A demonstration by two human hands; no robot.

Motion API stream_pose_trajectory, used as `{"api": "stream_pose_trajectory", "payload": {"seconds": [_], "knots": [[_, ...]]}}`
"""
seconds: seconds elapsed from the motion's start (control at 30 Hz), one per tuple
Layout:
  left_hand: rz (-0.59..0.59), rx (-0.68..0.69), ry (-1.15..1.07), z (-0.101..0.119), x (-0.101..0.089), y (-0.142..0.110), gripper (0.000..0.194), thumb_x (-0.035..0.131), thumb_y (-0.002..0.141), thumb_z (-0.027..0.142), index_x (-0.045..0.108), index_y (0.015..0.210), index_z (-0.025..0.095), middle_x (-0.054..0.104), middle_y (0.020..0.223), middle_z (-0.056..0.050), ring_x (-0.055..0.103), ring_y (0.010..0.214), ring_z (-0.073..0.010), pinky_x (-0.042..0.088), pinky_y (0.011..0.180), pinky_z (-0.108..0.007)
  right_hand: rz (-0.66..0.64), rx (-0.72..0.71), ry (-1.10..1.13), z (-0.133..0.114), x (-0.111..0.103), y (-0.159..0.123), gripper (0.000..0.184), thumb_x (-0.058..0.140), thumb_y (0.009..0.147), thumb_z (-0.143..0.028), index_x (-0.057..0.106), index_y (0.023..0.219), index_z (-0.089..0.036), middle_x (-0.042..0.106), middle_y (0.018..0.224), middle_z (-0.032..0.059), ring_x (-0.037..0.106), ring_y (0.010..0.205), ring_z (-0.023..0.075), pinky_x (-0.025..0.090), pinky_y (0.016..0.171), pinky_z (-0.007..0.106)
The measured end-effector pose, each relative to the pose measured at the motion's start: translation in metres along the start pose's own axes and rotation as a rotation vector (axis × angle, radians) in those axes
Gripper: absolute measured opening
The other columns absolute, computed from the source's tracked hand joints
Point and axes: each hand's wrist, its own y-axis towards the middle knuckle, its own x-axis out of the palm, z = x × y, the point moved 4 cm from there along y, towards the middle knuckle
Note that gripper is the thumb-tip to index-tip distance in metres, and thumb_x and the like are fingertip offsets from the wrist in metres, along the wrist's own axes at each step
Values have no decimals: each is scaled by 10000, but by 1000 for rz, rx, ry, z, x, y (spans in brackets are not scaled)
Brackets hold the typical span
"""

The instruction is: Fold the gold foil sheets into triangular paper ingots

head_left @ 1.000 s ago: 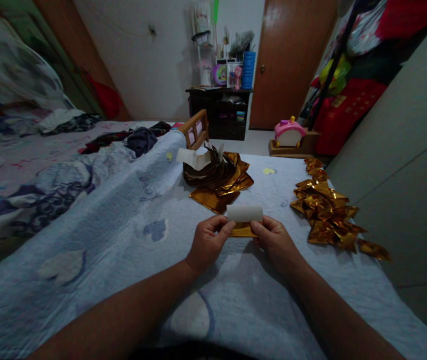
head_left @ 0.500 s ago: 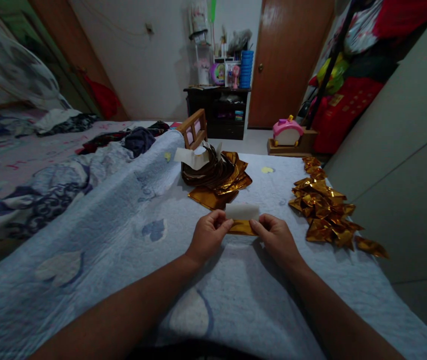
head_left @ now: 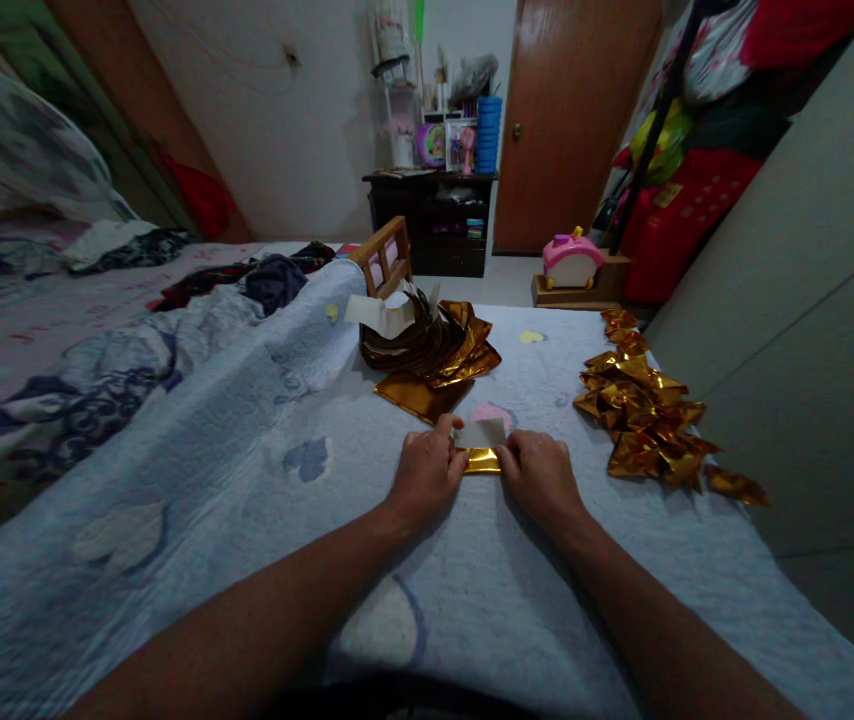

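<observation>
Pinching a part-folded gold foil sheet (head_left: 482, 461) in curled left hand (head_left: 427, 470) and right hand (head_left: 545, 472), with folded pieces (head_left: 641, 400) alongside and stacked sheets (head_left: 451, 360) remaining.

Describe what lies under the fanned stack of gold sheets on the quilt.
Under the stack, flat gold paper juts out at the near side, resting on the blue quilt. Whatever else lies beneath is covered.

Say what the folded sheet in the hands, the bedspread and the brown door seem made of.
Folded sheet: likely foil-faced paper; the gold side has a mirror-like glint, the white side looks matte.
Bedspread: probably quilted fabric, matte; puckered texture and soft folds show, fibre unclear.
Brown door: wood or wood veneer, faintly glossy, judging by its reddish-brown sheen.
</observation>
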Motion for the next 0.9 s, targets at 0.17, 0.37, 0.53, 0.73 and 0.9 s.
{"api": "stream_pose_trajectory", "payload": {"seconds": [0.17,0.37,0.53,0.73,0.9], "knots": [[-9,78,235,4,1,-2,61,649,893,186,624,946,205,664,885,-26,605,889,-225,399,830,-366,-19,23,-96,-5,1,-2,189,561,962,-278,672,855,-169,727,895,100,606,868,255,278,719,352],[19,253,248,5,3,-1,88,652,913,176,730,902,215,651,980,-56,562,941,-226,440,823,-358,155,-4,-39,-2,3,-3,82,619,914,-205,620,991,-175,673,996,97,541,954,269,305,783,357],[-86,424,213,3,9,-4,115,641,937,166,750,928,202,691,897,-35,602,847,-184,482,746,-292,65,-232,62,-5,14,2,150,540,961,-135,637,869,-202,649,912,56,515,865,224,305,744,336],[-64,468,198,2,4,-12,156,612,949,158,743,1024,196,708,986,-58,623,918,-200,528,816,-323,8,-221,25,-8,13,1,179,513,979,-135,663,909,-201,656,951,57,517,881,223,299,738,337],[-38,369,61,-4,-6,-8,109,716,875,149,757,966,191,713,995,-53,632,945,-208,529,868,-355,26,-192,-67,-17,9,-5,76,593,954,-254,632,941,-190,643,1009,74,517,951,254,307,769,355]]}}
